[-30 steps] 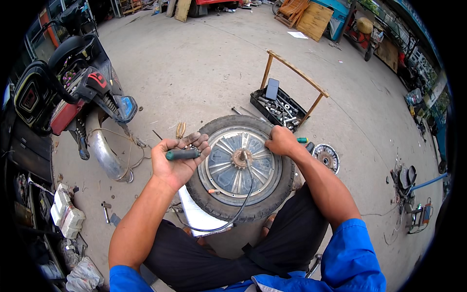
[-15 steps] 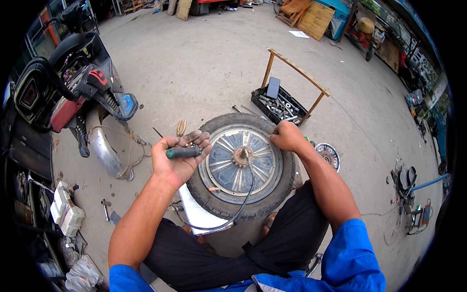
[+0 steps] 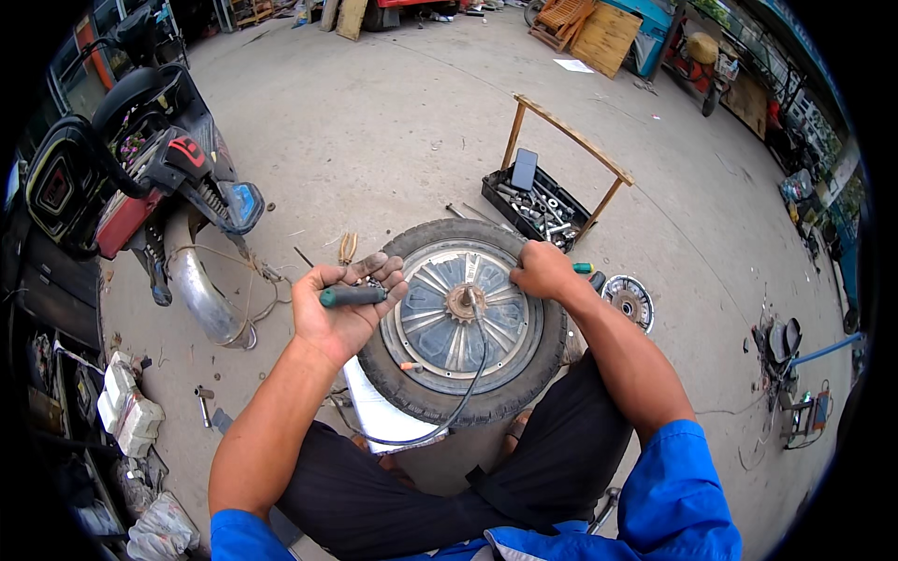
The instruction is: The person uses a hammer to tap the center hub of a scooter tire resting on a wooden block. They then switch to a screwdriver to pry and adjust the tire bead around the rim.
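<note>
A motor wheel with a black tyre [image 3: 538, 381] lies flat in front of my knees, its ribbed metal hub cover [image 3: 438, 348] facing up. A black cable [image 3: 485, 352] runs from the axle at its centre. My left hand [image 3: 329, 323] hovers palm up over the wheel's left edge. Its fingers curl around a screwdriver with a dark green handle [image 3: 352, 296], with small metal pieces, likely screws, in the palm. At the upper right rim of the hub cover, my right hand [image 3: 547, 271] has its fingertips pinched; what they hold is hidden.
Beyond the wheel stands a black toolbox [image 3: 524, 222] of sockets with a wooden handle frame. Yellow-handled pliers [image 3: 348, 248] lie left of the tyre. A round metal disc [image 3: 628, 301] and a green handle [image 3: 584, 267] are to the right. A scooter [image 3: 159, 187] stands at left.
My right hand has shifted slightly left and nearer along the hub rim, uncovering more of the green handle behind it. My left hand has stayed nearly still.
</note>
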Action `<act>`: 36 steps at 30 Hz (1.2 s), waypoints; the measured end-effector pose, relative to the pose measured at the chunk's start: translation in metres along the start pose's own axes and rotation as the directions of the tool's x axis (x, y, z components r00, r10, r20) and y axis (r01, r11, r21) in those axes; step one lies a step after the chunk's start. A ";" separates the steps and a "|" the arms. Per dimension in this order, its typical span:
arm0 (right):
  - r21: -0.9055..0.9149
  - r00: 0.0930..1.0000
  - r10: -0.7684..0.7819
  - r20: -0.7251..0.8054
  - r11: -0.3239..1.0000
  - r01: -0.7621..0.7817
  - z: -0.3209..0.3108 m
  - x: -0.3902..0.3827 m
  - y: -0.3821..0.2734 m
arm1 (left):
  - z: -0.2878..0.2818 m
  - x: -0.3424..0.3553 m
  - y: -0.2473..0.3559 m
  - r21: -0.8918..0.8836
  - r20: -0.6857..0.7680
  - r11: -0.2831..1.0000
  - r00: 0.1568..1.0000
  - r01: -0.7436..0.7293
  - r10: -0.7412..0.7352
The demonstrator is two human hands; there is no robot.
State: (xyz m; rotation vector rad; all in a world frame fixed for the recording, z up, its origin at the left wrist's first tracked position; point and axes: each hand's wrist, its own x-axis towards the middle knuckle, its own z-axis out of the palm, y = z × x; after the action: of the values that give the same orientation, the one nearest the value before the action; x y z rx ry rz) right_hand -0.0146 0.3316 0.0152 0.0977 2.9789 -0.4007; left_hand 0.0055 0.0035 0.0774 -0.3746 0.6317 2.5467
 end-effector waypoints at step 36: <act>0.007 0.999 0.018 0.027 1.000 -0.018 0.003 0.005 0.005 | -0.001 0.002 -0.003 0.003 0.020 1.000 0.999 0.027 -0.027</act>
State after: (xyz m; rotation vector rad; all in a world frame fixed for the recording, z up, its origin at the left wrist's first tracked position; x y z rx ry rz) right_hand -0.0188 0.3362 0.0099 0.1183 2.9482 -0.4071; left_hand 0.0060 0.0063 0.0746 -0.3534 0.6181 2.5204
